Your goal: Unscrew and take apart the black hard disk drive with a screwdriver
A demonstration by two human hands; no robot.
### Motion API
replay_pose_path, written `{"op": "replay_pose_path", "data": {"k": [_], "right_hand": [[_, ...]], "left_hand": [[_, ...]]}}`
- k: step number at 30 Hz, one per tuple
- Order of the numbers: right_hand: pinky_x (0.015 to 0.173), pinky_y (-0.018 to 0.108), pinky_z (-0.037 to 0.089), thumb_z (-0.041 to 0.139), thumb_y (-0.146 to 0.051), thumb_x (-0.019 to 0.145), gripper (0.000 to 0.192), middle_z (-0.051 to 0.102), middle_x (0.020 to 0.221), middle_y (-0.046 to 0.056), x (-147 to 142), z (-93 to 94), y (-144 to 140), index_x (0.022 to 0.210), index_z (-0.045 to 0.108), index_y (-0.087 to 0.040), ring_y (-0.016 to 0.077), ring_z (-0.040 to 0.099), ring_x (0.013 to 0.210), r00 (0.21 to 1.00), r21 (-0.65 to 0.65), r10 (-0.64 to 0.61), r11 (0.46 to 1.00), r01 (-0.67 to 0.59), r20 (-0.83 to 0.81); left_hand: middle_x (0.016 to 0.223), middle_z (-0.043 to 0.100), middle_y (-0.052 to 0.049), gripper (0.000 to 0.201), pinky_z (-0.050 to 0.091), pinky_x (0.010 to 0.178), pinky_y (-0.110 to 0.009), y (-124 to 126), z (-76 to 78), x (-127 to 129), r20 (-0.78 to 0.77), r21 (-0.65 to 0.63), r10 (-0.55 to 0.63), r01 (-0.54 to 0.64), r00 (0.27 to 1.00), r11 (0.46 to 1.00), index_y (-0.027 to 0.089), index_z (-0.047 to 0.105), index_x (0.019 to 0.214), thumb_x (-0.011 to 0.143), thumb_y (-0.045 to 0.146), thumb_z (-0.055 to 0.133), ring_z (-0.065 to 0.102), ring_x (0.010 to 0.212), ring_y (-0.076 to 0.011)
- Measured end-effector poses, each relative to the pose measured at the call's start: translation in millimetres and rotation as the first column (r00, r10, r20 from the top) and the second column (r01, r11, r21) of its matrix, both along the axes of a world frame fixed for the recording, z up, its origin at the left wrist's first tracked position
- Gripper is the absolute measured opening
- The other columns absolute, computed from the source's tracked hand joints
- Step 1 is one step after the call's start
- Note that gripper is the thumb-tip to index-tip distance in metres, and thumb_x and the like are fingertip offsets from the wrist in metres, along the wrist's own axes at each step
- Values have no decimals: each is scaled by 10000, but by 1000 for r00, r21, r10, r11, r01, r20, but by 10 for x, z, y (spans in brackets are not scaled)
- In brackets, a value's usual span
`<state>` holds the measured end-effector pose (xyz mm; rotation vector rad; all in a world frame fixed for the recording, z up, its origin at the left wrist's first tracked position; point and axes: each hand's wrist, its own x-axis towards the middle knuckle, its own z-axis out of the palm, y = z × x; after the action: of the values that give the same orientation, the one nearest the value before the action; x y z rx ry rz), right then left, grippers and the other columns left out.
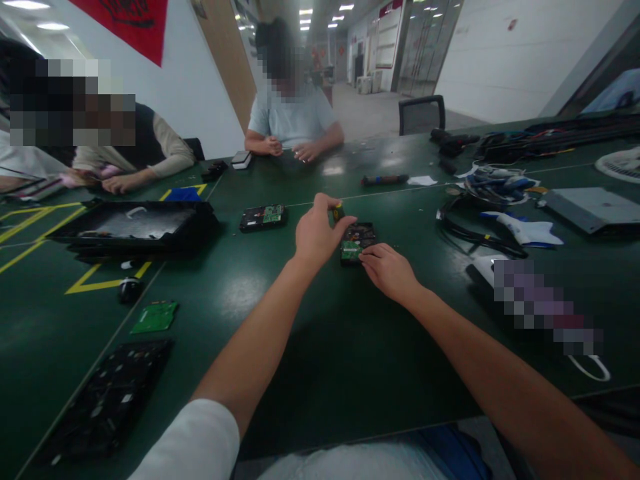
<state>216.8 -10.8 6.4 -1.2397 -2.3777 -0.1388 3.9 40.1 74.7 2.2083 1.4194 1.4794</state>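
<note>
A hard drive [361, 235] lies on the green table in front of me, a green circuit board [352, 251] showing at its near end. Above its far left corner, my left hand [320, 230] is closed around a short yellow-and-black tool handle [339, 211]; the tool's lower end is hard to make out. My right hand [393, 272] has its fingers pinched together at the drive's near right edge, touching it beside the board. The fingertips partly cover that corner.
Left of my hands lies another hard drive [263, 217]. A black tray [135, 223], a loose green circuit board [155, 317] and a black panel [107, 400] are farther left. Cables [480, 227] and a metal box [593, 208] lie right. Several people sit across the table.
</note>
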Motion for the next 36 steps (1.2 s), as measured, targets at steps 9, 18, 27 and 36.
{"op": "replay_pose_path", "data": {"k": [9,18,27,36], "right_hand": [[969,448,597,582,-178,1050,273,772,1220,145,7,-9,2,1190,815,-158,301,662,1146,1000,7,6,1000,-6,-6],[994,459,592,581,-187,1054,277,768,1232,150,6,-5,10,1204,811,-154,301,659,1141,1000,-1,4,1000,-4,15],[1004,458,586,583,-171,1046,275,767,1215,148,-1,-5,-3,1191,816,-177,295,657,1151,1000,6,6,1000,-6,-10],[983,447,597,601,-168,1044,271,769,1234,139,-1,18,-9,1211,814,-178,294,666,1151,1000,-4,-11,1000,11,20]], "left_hand": [[1160,714,-61,241,591,906,-369,42,4,-46,-42,85,-49,53,998,995,261,621,1185,976,186,713,701,1076,-227],[1227,737,-91,280,581,984,-428,8,6,-21,-89,48,-42,47,995,998,256,603,1259,999,214,696,704,1154,-262],[1116,763,-17,321,603,912,-360,40,-58,41,106,0,-133,134,985,991,281,522,1148,954,232,773,753,942,-179],[1177,733,-53,266,587,950,-362,37,-27,-12,-16,67,-152,153,988,986,263,639,1253,1006,165,658,712,1020,-199]]}}
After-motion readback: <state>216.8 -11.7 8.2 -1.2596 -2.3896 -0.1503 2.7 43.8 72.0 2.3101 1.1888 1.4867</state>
